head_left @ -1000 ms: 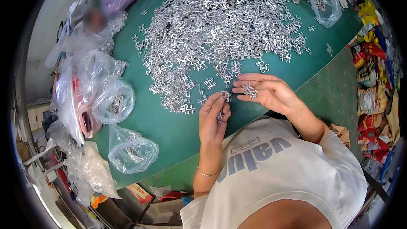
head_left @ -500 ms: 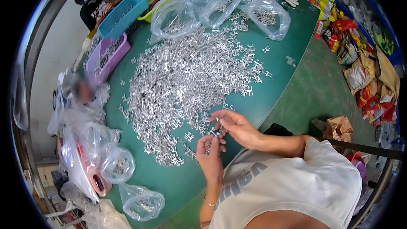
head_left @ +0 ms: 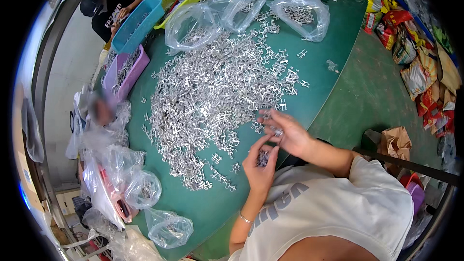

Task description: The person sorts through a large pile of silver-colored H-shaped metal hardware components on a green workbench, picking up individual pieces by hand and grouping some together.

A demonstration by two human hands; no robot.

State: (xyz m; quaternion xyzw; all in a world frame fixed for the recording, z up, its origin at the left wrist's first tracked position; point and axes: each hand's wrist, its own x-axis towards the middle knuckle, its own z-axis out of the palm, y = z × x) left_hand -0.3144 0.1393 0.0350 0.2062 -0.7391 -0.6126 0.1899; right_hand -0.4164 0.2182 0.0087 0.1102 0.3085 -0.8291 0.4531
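A broad heap of small silvery metal clips (head_left: 208, 92) covers the middle of the green table (head_left: 319, 79). Just off its near right edge, over the table's rim, I have both hands close together. My left hand (head_left: 258, 174) is curled around several metal clips (head_left: 263, 158), which show between thumb and fingers. Slightly above and to the right, my right hand (head_left: 294, 137) has bent fingers with metal pieces at them; motion blurs the fingertips, so their exact hold is unclear. A few loose clips (head_left: 222, 179) lie left of my left hand.
Clear plastic bags (head_left: 302, 17) with clips stand beyond the heap. Blue (head_left: 137, 24), yellow (head_left: 181, 0) and purple (head_left: 128, 77) baskets line the far left. Another person (head_left: 113, 14) is behind them. More bags (head_left: 169, 227) lie near left; colourful packets (head_left: 415, 63) fill the right side.
Both hands have moved right, away from the heap. My left hand has closed more around its clips, and my right hand has drawn back from the heap's edge. The view has shifted slightly.
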